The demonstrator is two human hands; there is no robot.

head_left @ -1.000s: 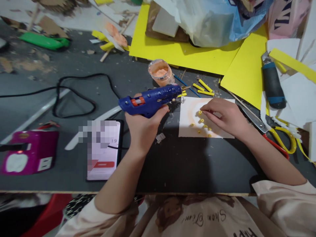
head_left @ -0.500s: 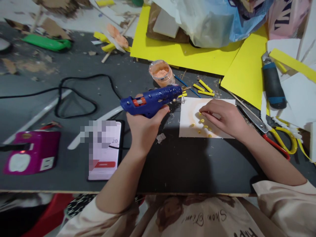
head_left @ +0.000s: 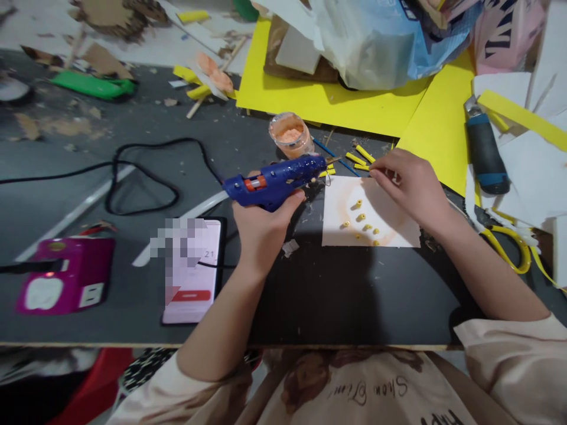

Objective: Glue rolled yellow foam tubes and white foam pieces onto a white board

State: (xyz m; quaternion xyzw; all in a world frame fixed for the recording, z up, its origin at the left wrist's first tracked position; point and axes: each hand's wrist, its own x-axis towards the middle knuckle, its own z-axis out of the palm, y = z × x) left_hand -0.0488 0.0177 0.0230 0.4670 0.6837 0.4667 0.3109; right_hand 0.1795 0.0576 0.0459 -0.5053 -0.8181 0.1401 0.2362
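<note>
My left hand [head_left: 261, 227] is closed around a blue glue gun [head_left: 277, 178], whose nozzle points right toward a white card [head_left: 390, 227]. Several small yellow rolled pieces [head_left: 364, 224] lie on that card. My right hand [head_left: 410, 186] hovers over the card's far edge, its fingertips pinched at the yellow paper sticks [head_left: 361, 158] lying just beyond it. Whether a stick is between the fingers, I cannot make out. A small jar of orange powder [head_left: 290, 134] stands just behind the gun's nozzle.
A phone [head_left: 192, 271] lies left of my left arm, a magenta power strip [head_left: 62, 283] farther left, a black cord [head_left: 142, 177] looping behind. Yellow sheets [head_left: 336, 100], a plastic bag [head_left: 376, 41], a blue-black utility knife [head_left: 485, 150] and yellow-handled scissors [head_left: 509, 248] crowd the back and right.
My right hand has lifted off the small yellow pieces on the card and moved back to the yellow sticks beyond it. The left hand with the glue gun has stayed put.
</note>
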